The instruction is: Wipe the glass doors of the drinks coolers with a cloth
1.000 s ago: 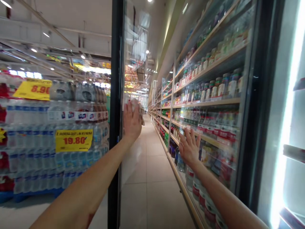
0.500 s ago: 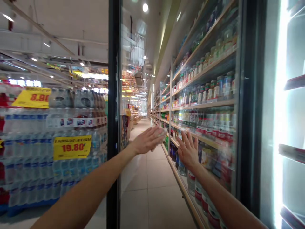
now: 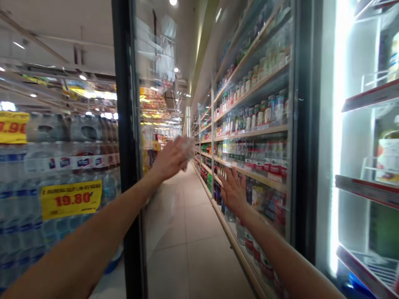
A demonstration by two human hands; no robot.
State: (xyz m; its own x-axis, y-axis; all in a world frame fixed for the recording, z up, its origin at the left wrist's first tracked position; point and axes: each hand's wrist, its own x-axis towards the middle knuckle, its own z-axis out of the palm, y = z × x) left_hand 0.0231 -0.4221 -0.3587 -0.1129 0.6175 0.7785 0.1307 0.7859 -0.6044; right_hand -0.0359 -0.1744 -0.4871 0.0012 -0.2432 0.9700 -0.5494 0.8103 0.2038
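Observation:
A glass cooler door (image 3: pixel 174 216) with a black frame stands swung open in front of me, and both my arms reach toward its pane. My left hand (image 3: pixel 170 160) is closed on a pale, crumpled cloth (image 3: pixel 188 147) at the glass; motion blurs it, and the palm side is hidden. Lower and to the right, my right hand (image 3: pixel 233 189) has its fingers spread and holds nothing. It is at the pane, though I cannot tell whether it touches.
Lit cooler shelves (image 3: pixel 368 189) stand at the right, beyond the dark frame post (image 3: pixel 307 137). Stacked water bottles (image 3: pixel 21 207) with a yellow price sign (image 3: pixel 71 200) are on the left. Bottle shelves (image 3: pixel 252 135) and the tiled floor (image 3: pixel 202 257) show in the pane.
My left hand has moved left and slightly up across the pane with the cloth. My right hand stays spread at the glass. The view has turned right, showing more of the cooler shelves.

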